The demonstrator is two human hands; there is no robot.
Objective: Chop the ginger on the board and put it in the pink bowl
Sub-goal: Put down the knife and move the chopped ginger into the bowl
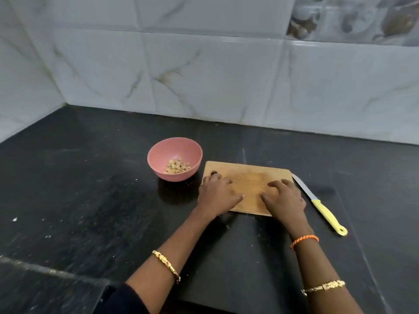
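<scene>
A pink bowl [174,160] stands on the black counter and holds several chopped ginger pieces [176,167]. Just to its right lies a wooden cutting board [249,177] with no ginger showing on it. My left hand [217,193] rests palm down on the board's left end, fingers spread. On the board's right end my right hand [284,198] also lies flat, holding nothing. A knife with a yellow handle [328,214] lies on the counter beside the board's right edge, blade pointing away.
The black stone counter [90,200] runs left and toward me, with small crumbs on it. White marble-look wall tiles [204,75] close the back and left sides. The counter's front edge is near my arms.
</scene>
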